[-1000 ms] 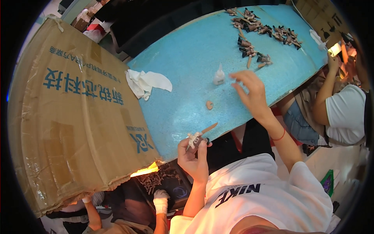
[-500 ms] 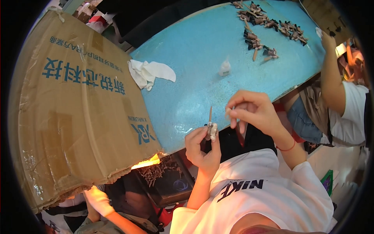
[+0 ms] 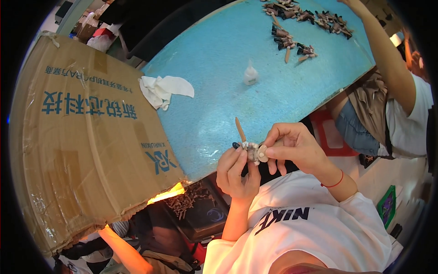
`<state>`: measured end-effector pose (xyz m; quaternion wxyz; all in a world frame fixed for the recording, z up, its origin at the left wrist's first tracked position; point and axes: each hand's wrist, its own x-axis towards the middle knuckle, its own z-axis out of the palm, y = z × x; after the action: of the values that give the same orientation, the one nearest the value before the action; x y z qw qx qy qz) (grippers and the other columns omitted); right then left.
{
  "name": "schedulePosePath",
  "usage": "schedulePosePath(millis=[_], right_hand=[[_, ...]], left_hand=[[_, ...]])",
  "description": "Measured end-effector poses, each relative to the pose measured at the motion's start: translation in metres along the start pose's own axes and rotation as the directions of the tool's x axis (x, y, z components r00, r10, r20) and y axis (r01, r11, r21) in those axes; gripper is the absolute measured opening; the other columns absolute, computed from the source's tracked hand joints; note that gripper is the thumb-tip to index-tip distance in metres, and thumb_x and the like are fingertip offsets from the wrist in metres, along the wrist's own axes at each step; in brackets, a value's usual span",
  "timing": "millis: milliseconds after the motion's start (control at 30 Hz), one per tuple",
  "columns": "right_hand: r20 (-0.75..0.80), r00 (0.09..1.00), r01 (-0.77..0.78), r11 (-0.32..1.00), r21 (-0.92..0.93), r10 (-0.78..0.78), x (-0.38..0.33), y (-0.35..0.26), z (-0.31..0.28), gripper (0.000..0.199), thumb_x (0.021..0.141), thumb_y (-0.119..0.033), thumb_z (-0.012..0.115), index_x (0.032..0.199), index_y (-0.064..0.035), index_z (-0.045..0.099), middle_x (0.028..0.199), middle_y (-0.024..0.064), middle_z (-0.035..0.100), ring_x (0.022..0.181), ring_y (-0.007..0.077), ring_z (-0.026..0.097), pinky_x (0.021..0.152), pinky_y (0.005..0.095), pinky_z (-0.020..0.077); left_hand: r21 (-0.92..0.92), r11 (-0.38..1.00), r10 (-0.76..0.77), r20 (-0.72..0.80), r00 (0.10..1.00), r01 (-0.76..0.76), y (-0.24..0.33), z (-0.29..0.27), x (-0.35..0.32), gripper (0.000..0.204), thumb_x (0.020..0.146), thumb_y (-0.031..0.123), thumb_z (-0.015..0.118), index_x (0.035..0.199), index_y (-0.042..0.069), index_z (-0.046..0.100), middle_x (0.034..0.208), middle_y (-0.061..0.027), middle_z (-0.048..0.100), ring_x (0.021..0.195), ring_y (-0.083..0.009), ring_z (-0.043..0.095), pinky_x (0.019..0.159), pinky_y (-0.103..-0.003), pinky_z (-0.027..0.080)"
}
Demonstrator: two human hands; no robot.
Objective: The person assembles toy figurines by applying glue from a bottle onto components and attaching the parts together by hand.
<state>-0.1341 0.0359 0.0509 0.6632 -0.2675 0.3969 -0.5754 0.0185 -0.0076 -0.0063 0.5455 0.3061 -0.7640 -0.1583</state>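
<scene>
Left hand (image 3: 236, 172): raised over the near bench edge, grip closed around a small grey-brown figure (image 3: 252, 152) from below.
Right hand (image 3: 294, 147): fingertips pinched shut on the same figure from the right side.
Small figure: between both hands, just off the blue bench (image 3: 219, 68), a tan stick (image 3: 240, 129) poking up from it.
White cloth (image 3: 162, 89): crumpled on the bench, beside the cardboard box (image 3: 77, 137).
Glue bottle (image 3: 250, 74): upright mid-bench.
Pile of similar figures (image 3: 301, 23): far end, well apart.
Another person's arm (image 3: 383, 55): stretched toward that pile.
</scene>
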Motion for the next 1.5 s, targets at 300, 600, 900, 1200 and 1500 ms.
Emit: schedulePosePath(millis=[300,600,900,1200,1500], right_hand=[[-0.046,0.999,-0.023,0.999,0.047,0.025,-0.001,0.003,-0.002,0.012,0.084,-0.007,0.060,0.083,0.0031,0.054,0.078,0.0117,0.063,0.059,0.0139,0.062,0.047,0.0226,0.0507],[-0.078,0.996,-0.028,0.996,0.089,0.035,0.000,0.008,-0.003,0.011,0.084,-0.005,0.059,0.083,0.0035,0.052,0.079,0.0139,0.063,0.061,0.0167,0.064,0.055,0.0254,0.0548],[-0.101,0.994,-0.040,0.998,0.054,0.045,-0.004,0.003,-0.002,0.010,0.082,0.001,0.056,0.089,0.0065,0.051,0.085,0.0165,0.063,0.068,0.0189,0.065,0.059,0.0270,0.0561],[-0.053,0.996,0.068,0.996,-0.056,-0.071,-0.008,0.000,-0.001,0.021,0.081,0.005,0.056,0.101,0.0079,0.052,0.090,0.0141,0.062,0.079,0.0174,0.064,0.063,0.0269,0.0567],[0.061,0.998,0.010,0.999,-0.049,-0.007,-0.008,-0.009,-0.016,0.019,0.082,0.004,0.058,0.099,0.0066,0.050,0.093,0.0140,0.061,0.079,0.0173,0.065,0.061,0.0243,0.0563]], left_hand=[[-0.008,0.995,0.095,-0.011,0.995,-0.095,-0.003,0.005,0.005,0.032,0.065,-0.010,0.066,0.094,0.000,0.059,0.092,-0.0112,0.059,0.081,-0.0283,0.061,0.069,-0.035,0.053],[-0.008,0.999,0.051,0.066,0.997,-0.050,0.001,0.006,0.010,0.035,0.068,-0.007,0.071,0.099,0.002,0.057,0.098,-0.0105,0.055,0.087,-0.0261,0.060,0.073,-0.032,0.051],[-0.358,0.895,-0.205,0.201,0.958,0.266,0.009,0.000,0.019,0.032,0.068,-0.009,0.055,0.100,-0.002,0.059,0.111,-0.0246,0.051,0.105,-0.0336,0.054,0.085,-0.039,0.048],[-0.404,0.867,-0.205,0.245,0.948,0.292,0.017,-0.005,0.024,0.031,0.067,-0.005,0.061,0.098,-0.002,0.060,0.114,-0.0265,0.049,0.103,-0.0335,0.055,0.085,-0.038,0.047],[-0.337,0.920,-0.099,0.296,0.950,0.201,0.018,-0.008,0.034,0.031,0.065,-0.005,0.064,0.096,-0.001,0.061,0.119,-0.0274,0.046,0.095,-0.0318,0.060,0.077,-0.033,0.051]])
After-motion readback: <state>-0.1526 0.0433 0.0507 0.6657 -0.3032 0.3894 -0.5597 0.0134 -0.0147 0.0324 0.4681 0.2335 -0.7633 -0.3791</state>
